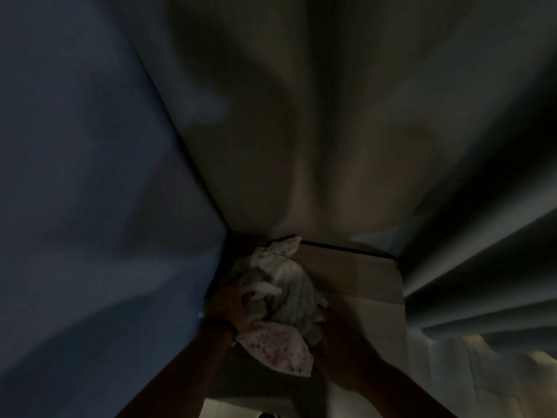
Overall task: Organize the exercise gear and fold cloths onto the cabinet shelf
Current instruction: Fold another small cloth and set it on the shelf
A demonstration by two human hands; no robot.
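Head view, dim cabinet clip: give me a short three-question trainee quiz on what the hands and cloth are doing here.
1. True or false: the cloth lies neatly folded and flat on the shelf.
2. How many hands touch the cloth? A) none B) one C) two
3. Fill in: the cloth is white with a ____ speckled part at the bottom.

Key
1. False: it is bunched up between the hands, above the shelf's front part.
2. C: the left hand has a grip on its left side; the right hand is at its lower right edge, fingers too dark to read.
3. Pink.
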